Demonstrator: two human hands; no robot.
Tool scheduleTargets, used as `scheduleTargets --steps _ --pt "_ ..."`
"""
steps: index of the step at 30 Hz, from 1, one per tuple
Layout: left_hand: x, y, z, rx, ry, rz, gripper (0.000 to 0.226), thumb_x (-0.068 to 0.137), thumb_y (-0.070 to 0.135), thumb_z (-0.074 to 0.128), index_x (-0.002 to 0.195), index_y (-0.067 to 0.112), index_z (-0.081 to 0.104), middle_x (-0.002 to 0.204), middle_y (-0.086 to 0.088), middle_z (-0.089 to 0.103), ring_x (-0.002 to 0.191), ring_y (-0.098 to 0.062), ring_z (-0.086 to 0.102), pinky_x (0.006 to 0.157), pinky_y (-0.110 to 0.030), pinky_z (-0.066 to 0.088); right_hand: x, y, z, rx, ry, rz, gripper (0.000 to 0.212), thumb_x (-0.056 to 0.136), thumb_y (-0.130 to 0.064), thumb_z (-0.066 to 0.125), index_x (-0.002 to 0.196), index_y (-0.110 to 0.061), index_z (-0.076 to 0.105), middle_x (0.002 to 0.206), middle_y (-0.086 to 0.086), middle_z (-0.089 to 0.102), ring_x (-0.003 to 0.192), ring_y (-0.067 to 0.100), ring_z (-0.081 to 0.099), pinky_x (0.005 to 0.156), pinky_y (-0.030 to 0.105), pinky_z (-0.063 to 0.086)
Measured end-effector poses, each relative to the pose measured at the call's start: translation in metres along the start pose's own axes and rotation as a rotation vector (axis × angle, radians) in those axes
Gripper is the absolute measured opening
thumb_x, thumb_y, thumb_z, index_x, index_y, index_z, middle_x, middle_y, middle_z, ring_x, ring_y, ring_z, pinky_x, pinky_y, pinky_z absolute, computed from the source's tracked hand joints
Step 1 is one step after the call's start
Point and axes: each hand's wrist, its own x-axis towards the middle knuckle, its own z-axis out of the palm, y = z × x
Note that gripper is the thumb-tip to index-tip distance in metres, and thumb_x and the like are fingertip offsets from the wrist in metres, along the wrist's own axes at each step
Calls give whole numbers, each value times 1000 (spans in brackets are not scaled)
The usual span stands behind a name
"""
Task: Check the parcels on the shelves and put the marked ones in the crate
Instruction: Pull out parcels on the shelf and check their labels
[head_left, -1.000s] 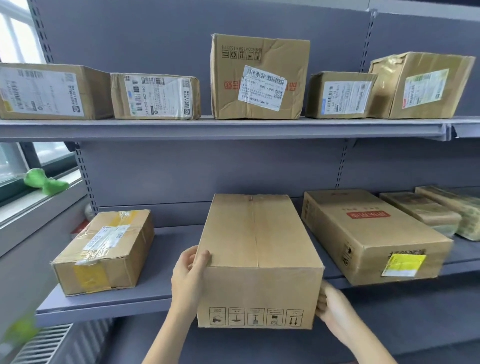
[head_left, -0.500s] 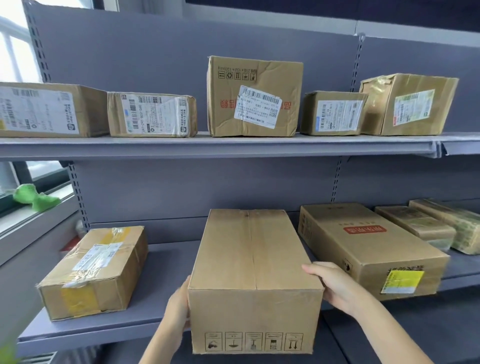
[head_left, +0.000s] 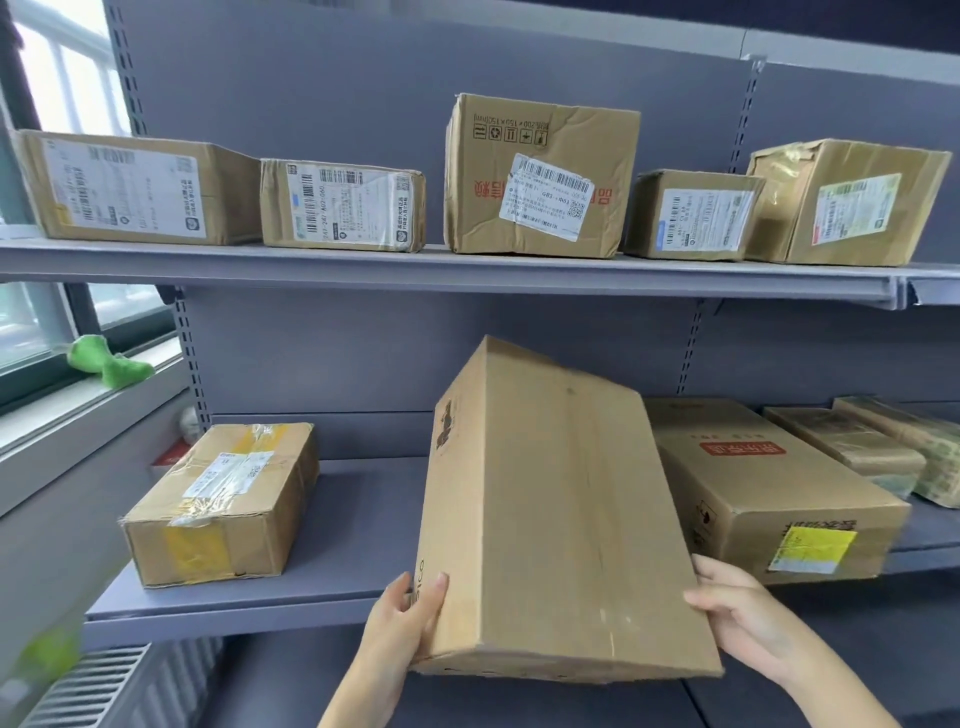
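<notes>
Hands round tilted plain box

I saw matt brown cardboard on the tilted box; left of my grip, glossy tape wrapped a smaller parcel; the shelf looked smooth painted metal.

Two bare hands and forearms rise from the lower edge of the view, the left hand and the right hand. No sleeve covers either forearm as far as the frame shows, and neither wrist carries a watch, band or bracelet. No glove and no ring shows on the visible fingers. The fingernails are short and plain, without polish. Both forearms are slim and run off the bottom edge
</notes>
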Motion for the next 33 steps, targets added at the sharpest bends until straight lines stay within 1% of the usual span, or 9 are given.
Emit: scheduleTargets --steps 4,9,13,18,21,24,27,30,33 --pt "-1 10 -3 81 -98 99 69 69 45 76 125 16 48 109 1 64 98 -14 61 70 -25 48 -7 6 0 11 47 -61 114 10 -14 90 116 5 54 101 22 69 86 30 69 64 33 56" --pt "7 43 -9 220 -207 168 68 75 35 68 135 20 39 127 4 53 114 -15 53 77 -22 50 -11 -11 31 -21 163 -189 79 49 -14 82 121 -3 50 112 19 64 99 31 61 76 39 50" --pt "9 54 -21 224 -329 175 100 44 59 84 129 27 45 126 8 59 116 -17 55 96 -35 47 -9 -3 44 -76 255 -226 112 10 -39 94 110 -9 54 106 14 66 100 31 61 84 44 50" --pt "9 51 -24 150 -351 11 49 76 43 58 119 19 58 95 2 69 88 -18 63 78 -33 44 -8 15 55 -167 284 -271 110 6 -47 91 104 -12 56 99 10 69 94 30 65 87 48 50" --pt "37 21 -48 40 -273 36 69 82 49 60 133 5 45 85 1 71 75 -18 65 75 -36 48 -9 20 64 -223 303 -324 106 6 -54 88 100 -17 57 97 7 70 92 24 65 77 39 52" --pt "9 45 -26 -62 -260 47 36 80 42 56 109 23 67 104 -1 68 101 -20 61 94 -42 44 -11 22 70 -251 334 -381 105 5 -59 85 97 -18 57 96 5 71 91 21 66 72 32 50" --pt "-16 68 -17 -158 -303 109 34 58 25 43 74 18 72 65 -4 62 64 -20 53 59 -30 35 -14 25 76 -268 350 -427 106 3 -61 84 97 -20 55 96 2 70 89 16 65 67 24 49" --pt "-19 82 -19 -146 -203 169 41 51 22 44 85 11 63 68 -4 62 68 -25 50 59 -31 35 -14 26 78 -301 353 -459 98 11 -50 90 99 -25 52 99 -3 67 93 11 63 70 23 48" --pt "-16 96 -15 -139 -92 223 50 54 28 54 95 2 60 90 -15 60 82 -33 51 71 -36 41 -1 24 75 -339 397 -444 76 44 -1 89 100 -30 47 103 -7 62 99 15 59 85 33 47"
